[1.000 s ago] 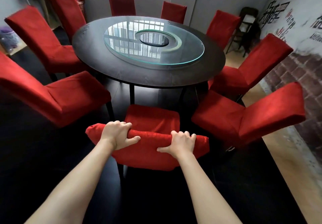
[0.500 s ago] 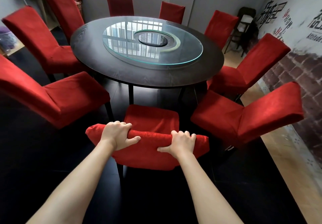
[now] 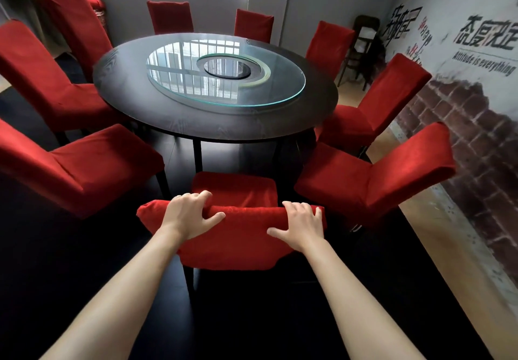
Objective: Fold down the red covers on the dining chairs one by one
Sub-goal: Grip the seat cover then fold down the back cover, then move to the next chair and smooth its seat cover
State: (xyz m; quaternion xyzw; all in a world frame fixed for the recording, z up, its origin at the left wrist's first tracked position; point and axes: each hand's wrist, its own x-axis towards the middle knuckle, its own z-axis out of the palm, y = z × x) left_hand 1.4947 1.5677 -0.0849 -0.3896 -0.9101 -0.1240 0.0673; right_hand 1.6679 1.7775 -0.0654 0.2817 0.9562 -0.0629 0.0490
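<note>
The chair cover [image 3: 232, 236] at lower centre of the frame is deep red, plain, with a faint sheen along its top fold. The other dining chairs [image 3: 372, 180] ringing the frame wear the same plain red. The round desk [image 3: 196, 124] at centre is black with a faint wood grain. Its glass turntable [image 3: 280, 90] has a greenish edge and mirrors pale window bars. The floor [image 3: 252, 317] is black below, tan wood at right. The wall [image 3: 476, 107] at right is white with black lettering over a brown brick pattern. A folding chair [image 3: 361, 40] at upper right is dark.
</note>
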